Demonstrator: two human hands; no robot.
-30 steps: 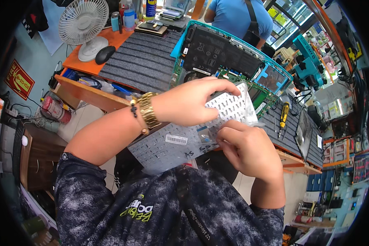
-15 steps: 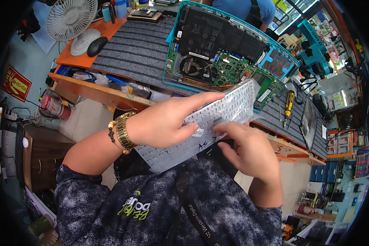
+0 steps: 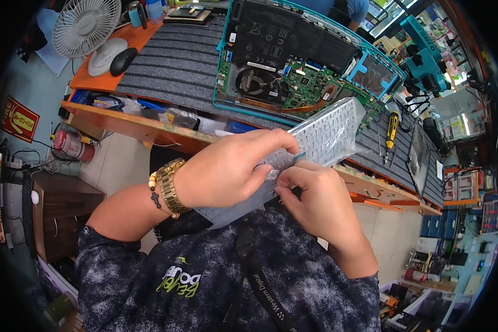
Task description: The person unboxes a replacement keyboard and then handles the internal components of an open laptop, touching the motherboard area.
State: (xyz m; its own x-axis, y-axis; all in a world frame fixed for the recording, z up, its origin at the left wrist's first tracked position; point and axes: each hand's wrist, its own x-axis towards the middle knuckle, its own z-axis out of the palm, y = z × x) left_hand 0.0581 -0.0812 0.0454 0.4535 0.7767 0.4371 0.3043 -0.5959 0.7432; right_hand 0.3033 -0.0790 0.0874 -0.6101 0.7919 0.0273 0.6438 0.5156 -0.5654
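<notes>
A thin silver laptop keyboard [image 3: 327, 130] in a clear plastic sleeve is tilted in front of my chest, its upper end overlapping the front edge of an opened laptop [image 3: 321, 91]. My left hand [image 3: 227, 166], with a gold watch at the wrist, grips it from the left, thumb and bent index finger on its face near a small white label. My right hand [image 3: 315, 193] is closed in a pinch at the keyboard's near edge; what lies between its fingertips is mostly hidden, perhaps sleeve film. The laptop's battery, fan and green board show.
A grey ribbed mat [image 3: 166, 66] covers the bench. An open drawer [image 3: 144, 124] juts out at the left. Right of the laptop lies a yellow screwdriver [image 3: 392, 130]. A fan [image 3: 87, 27] and a black mouse [image 3: 123, 62] stand at the far left. Someone sits across the bench.
My right hand has moved left and closed its fingers into a pinch beside the left hand. My left index finger has bent inward. The keyboard's upper end has shifted right.
</notes>
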